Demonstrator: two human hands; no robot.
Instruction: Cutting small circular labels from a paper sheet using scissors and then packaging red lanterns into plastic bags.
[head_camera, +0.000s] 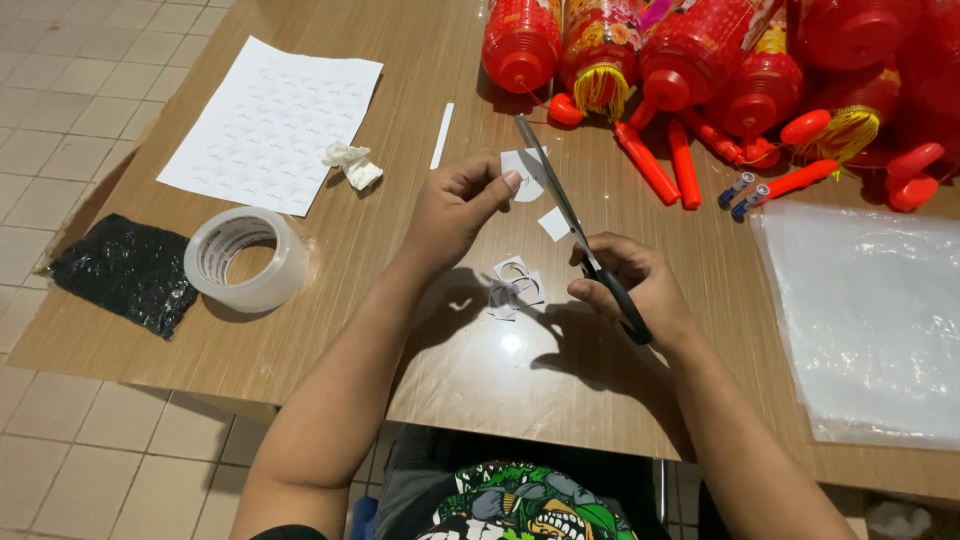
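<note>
My left hand pinches a small white paper piece above the wooden table. My right hand grips black-handled scissors, whose blades point up and left and meet the paper piece. Small white paper cut-outs lie on the table between my hands, and another scrap lies beside the blades.
A white sheet of round stickers and a crumpled scrap lie at the upper left. A roll of clear tape sits by a black bag. Red lanterns with red handles crowd the top right, above clear plastic bags.
</note>
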